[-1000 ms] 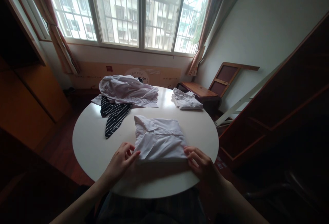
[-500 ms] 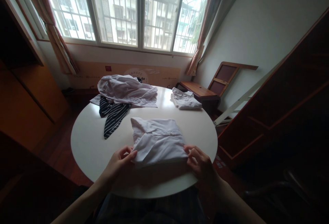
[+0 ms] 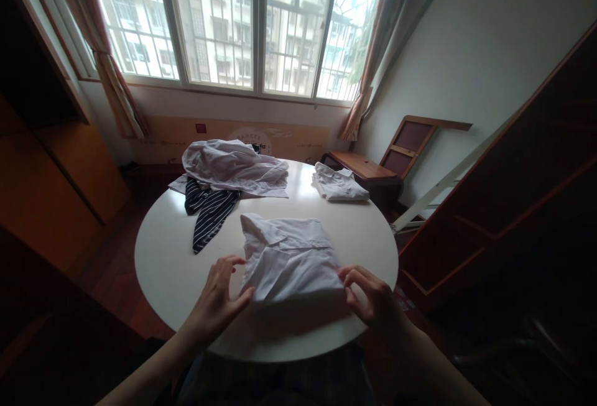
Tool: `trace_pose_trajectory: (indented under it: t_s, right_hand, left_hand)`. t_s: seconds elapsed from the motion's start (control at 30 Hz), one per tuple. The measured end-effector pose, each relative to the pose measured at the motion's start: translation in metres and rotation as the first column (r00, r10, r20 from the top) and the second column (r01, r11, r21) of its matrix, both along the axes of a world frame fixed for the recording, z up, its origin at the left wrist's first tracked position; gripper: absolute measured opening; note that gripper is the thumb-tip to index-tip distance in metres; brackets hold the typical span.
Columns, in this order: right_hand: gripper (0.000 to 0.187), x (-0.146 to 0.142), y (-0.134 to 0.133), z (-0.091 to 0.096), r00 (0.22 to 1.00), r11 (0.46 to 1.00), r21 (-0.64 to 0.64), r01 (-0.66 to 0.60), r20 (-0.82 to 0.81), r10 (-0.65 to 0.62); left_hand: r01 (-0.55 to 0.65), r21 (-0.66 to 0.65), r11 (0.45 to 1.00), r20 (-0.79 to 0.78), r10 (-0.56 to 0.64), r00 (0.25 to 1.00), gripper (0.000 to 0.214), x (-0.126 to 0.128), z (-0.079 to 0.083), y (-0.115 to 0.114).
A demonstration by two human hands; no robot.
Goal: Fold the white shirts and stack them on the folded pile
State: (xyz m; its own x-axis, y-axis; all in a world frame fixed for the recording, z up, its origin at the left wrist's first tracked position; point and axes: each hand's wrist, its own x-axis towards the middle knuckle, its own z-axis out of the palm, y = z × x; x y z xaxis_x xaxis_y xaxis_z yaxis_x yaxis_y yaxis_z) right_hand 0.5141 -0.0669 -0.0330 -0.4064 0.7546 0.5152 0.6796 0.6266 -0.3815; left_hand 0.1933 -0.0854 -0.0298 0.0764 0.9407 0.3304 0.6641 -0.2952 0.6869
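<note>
See left grip (image 3: 220, 294) splayed, clasping nothing, thumb at near left corner of folded white shirt (image 3: 293, 263). See right grip (image 3: 372, 296) curled against right edge of shirt; cannot tell from here whether pinching or just touching. Find shirt flat between both, on near part of round white surface (image 3: 172, 281). Cannot see lower folds. Farther out, note folded white stack (image 3: 342, 186) at far right, rumpled pale garment (image 3: 233, 166) at far left, partly covering black striped cloth (image 3: 212, 219). Lose both forearms (image 3: 163, 356) at bottom border.
</note>
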Motion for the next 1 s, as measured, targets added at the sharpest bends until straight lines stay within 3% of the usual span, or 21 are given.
trace_pose_trajectory:
  t_s: [0.1,0.23,0.33,0.47,0.6,0.73,0.83,0.9,1.0]
  right_hand:
    - [0.012,-0.008,0.009,0.022,0.996,0.997,-0.035,0.073,-0.041,-0.074]
    - [0.015,-0.039,0.032,0.043,0.992,0.995,0.009,0.100,-0.078,-0.099]
    - [0.021,-0.064,0.049,0.041,0.999,0.997,0.053,0.053,0.004,-0.053]
    - [0.036,-0.074,0.067,0.016,0.979,0.999,0.032,0.036,0.198,-0.041]
    - [0.042,-0.061,0.078,-0.009,0.958,0.998,-0.049,0.028,0.288,-0.012]
    - [0.042,-0.053,0.080,-0.012,0.961,0.999,-0.053,0.007,0.275,0.008]
    - [0.045,-0.054,0.079,-0.009,0.961,0.998,-0.064,0.017,0.278,0.001]
    - [0.045,-0.055,0.079,-0.008,0.959,0.997,-0.072,0.023,0.282,-0.002]
    - [0.045,-0.055,0.079,-0.010,0.960,0.997,-0.070,0.022,0.280,-0.002]
  left_hand:
    - [0.040,0.163,0.986,-0.089,-0.026,0.996,0.034,0.010,0.022,0.010]
    - [0.219,0.214,0.952,-0.321,-0.143,0.936,0.035,0.045,0.042,0.036]
    - [0.204,0.160,0.966,-0.470,-0.107,0.876,0.042,0.069,0.027,0.056]
    - [0.118,0.080,0.990,-0.526,-0.059,0.849,0.051,0.071,-0.006,0.065]
    - [0.064,0.049,0.997,-0.495,-0.032,0.869,0.056,0.064,-0.013,0.058]
    - [0.056,-0.018,0.998,-0.437,-0.058,0.898,0.058,0.062,-0.008,0.057]
    - [0.046,0.054,0.997,-0.267,-0.030,0.963,0.052,0.051,-0.009,0.061]
    - [-0.040,0.131,0.991,-0.098,0.053,0.994,0.043,0.035,-0.009,0.063]
    - [-0.166,0.011,0.986,0.084,0.165,0.983,0.034,0.008,-0.004,0.063]
